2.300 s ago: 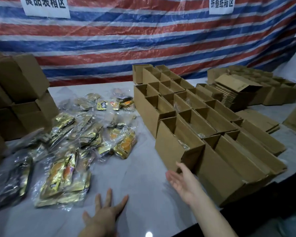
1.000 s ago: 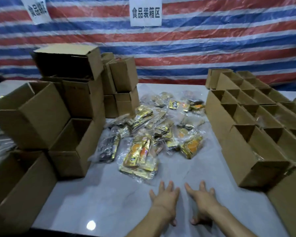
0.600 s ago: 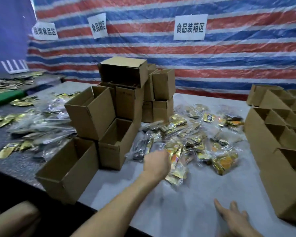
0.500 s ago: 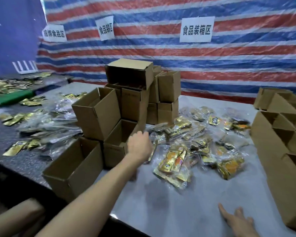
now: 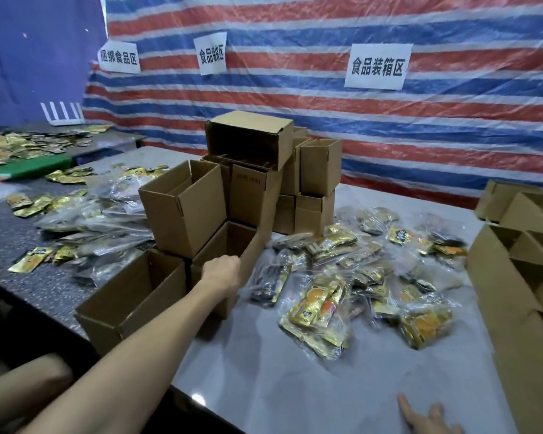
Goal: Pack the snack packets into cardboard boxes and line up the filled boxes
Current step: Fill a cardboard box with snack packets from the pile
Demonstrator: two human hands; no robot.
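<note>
Our left hand (image 5: 221, 272) gripped the near rim of the open box (image 5: 231, 239); the snack packets (image 5: 318, 303) lay just right of it, between both hands, while our right hand (image 5: 427, 418) rested flat and empty

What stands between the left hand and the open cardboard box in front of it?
Nothing visible: the left hand is at the near rim of the open box. A tilted box is stacked above its left side.

We see a grey table (image 5: 279, 389) w/ snack pkts (image 5: 320, 305) heaped mid, stacked open boxes (image 5: 185, 214) at left, more box rows (image 5: 496, 277) at right edge.
</note>
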